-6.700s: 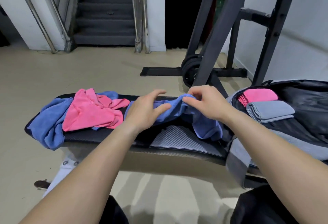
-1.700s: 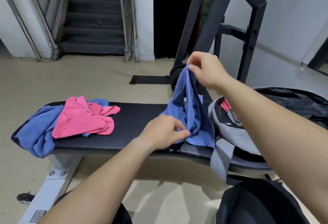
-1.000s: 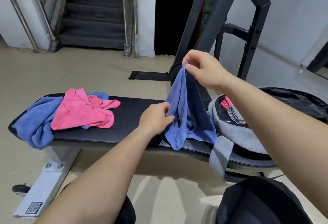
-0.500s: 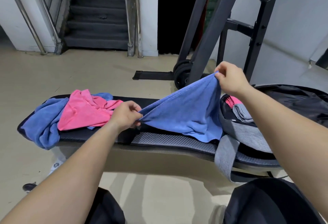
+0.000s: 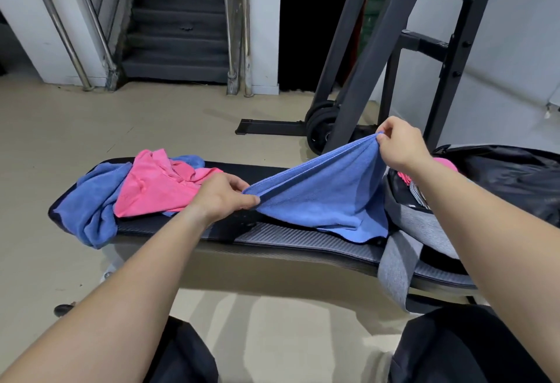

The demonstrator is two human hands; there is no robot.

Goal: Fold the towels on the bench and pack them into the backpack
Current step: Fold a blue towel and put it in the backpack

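A blue towel (image 5: 321, 197) is held up over the black bench (image 5: 272, 243), stretched between two hands. One corner is pinched by the left hand (image 5: 221, 197) low down — the other corner is pinched by the right hand (image 5: 400, 143) higher up. Its bottom edge rests on the bench. A pink towel (image 5: 154, 188) and another blue towel (image 5: 88, 213) lie crumpled at the left end. The open backpack (image 5: 424, 225) sits at the right end.

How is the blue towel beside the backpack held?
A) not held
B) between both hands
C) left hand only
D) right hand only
B: the left hand and right hand each pinch a corner of the blue towel, spread above the bench.
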